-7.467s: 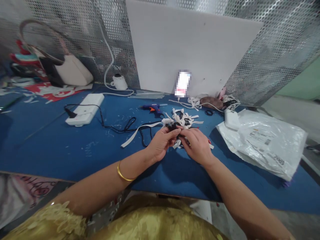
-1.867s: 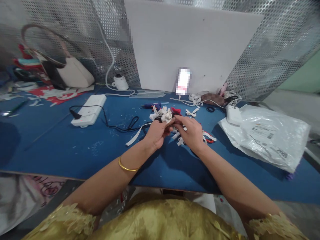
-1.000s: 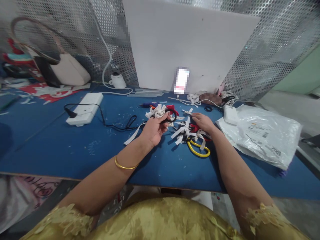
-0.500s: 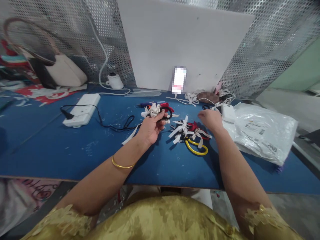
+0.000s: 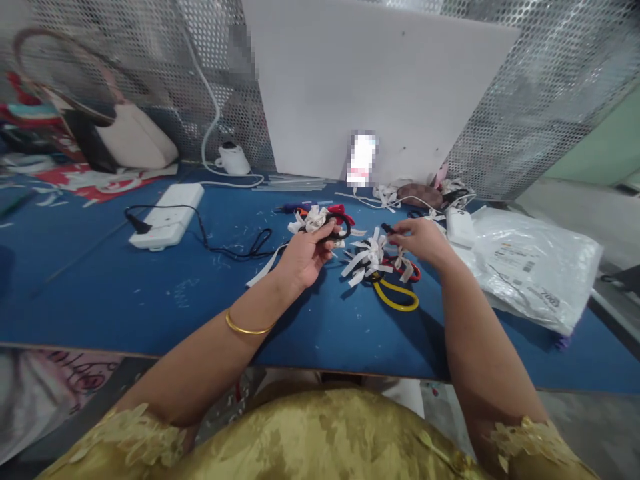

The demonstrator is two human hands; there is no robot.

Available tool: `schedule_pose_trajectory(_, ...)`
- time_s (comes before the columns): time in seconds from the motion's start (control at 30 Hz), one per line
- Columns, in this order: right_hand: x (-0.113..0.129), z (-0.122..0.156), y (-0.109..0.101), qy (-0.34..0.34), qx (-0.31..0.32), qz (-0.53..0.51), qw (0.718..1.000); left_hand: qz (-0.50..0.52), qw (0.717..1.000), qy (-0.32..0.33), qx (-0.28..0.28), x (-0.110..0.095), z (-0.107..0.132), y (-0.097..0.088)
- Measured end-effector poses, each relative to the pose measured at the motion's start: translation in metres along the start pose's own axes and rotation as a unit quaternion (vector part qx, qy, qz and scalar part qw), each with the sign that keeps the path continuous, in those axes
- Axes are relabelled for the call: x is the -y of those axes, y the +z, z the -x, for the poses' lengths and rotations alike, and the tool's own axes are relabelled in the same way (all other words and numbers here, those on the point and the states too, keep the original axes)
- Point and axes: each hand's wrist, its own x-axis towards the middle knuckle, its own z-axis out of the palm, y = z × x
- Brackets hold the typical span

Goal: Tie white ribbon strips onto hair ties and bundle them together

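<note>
My left hand (image 5: 311, 252) is closed around a black ring-shaped loop (image 5: 345, 225), at the middle of the blue table. White ribbon bows (image 5: 311, 219) bunch beside its fingers, and red pieces (image 5: 345, 212) show just behind the loop. To the right, my right hand (image 5: 419, 239) pinches a small black piece (image 5: 388, 229) whose kind is not clear. Just below those fingertips lies a pile of white ribbon bows (image 5: 370, 257). A yellow-handled loop (image 5: 400, 301) sticks out of the pile toward me, with a red loop (image 5: 414, 272) at its right side.
A white power strip (image 5: 167, 217) with a black plug lies to the left. At the right are a white plastic parcel bag (image 5: 540, 267) and a white charger block (image 5: 459, 227). A lit phone (image 5: 362, 160) leans on the white board (image 5: 385, 80) behind.
My right hand has shifted left over the ribbon pile, and a small black piece now shows at its fingertips. The left hand keeps its hold on the black loop.
</note>
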Motion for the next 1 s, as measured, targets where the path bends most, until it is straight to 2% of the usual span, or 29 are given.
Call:
schedule_pose_trajectory(0.13,-0.007,-0.001,-0.002,0.012,-0.037,-0.092,0.995,-0.006,1.000,-0.011,-0.003,0.001,0.001,0.001)
schedule_pose_trajectory(0.23,-0.007,-0.002,0.001,0.004,-0.075,-0.083,0.994,-0.010,1.000,-0.008,-0.011,0.002,0.001,0.001)
schedule_pose_trajectory(0.37,-0.002,-0.002,0.009,-0.024,0.009,0.052,0.998,-0.015,1.000,-0.013,-0.017,0.003,0.000,0.000)
schedule_pose_trajectory(0.43,-0.002,-0.002,0.010,-0.032,0.034,0.087,0.995,-0.015,1.000,-0.019,-0.017,0.004,0.000,0.000)
schedule_pose_trajectory(0.47,-0.003,-0.002,0.009,-0.027,0.024,0.074,0.997,-0.014,1.000,-0.021,-0.017,0.003,0.000,0.000)
schedule_pose_trajectory(0.53,-0.007,-0.003,0.005,-0.007,-0.029,-0.015,0.999,-0.013,1.000,-0.021,-0.014,0.003,0.000,-0.001)
schedule_pose_trajectory(0.63,-0.011,-0.004,-0.001,0.008,-0.129,-0.184,0.974,-0.014,1.000,-0.019,-0.011,0.003,-0.001,-0.001)
schedule_pose_trajectory(0.73,-0.003,-0.004,0.000,-0.053,-0.236,-0.267,0.933,-0.015,1.000,-0.018,0.001,0.004,-0.001,-0.001)
schedule_pose_trajectory(0.83,0.022,0.001,0.008,-0.169,-0.311,-0.249,0.902,-0.012,1.000,-0.022,0.013,0.005,0.000,-0.001)
schedule_pose_trajectory(0.93,0.048,0.011,0.019,-0.272,-0.280,-0.129,0.912,0.005,0.999,-0.031,0.022,0.004,0.001,0.000)
schedule_pose_trajectory(1.0,0.059,0.017,0.024,-0.291,-0.263,-0.045,0.919,0.019,0.999,-0.039,0.023,0.004,0.002,0.001)
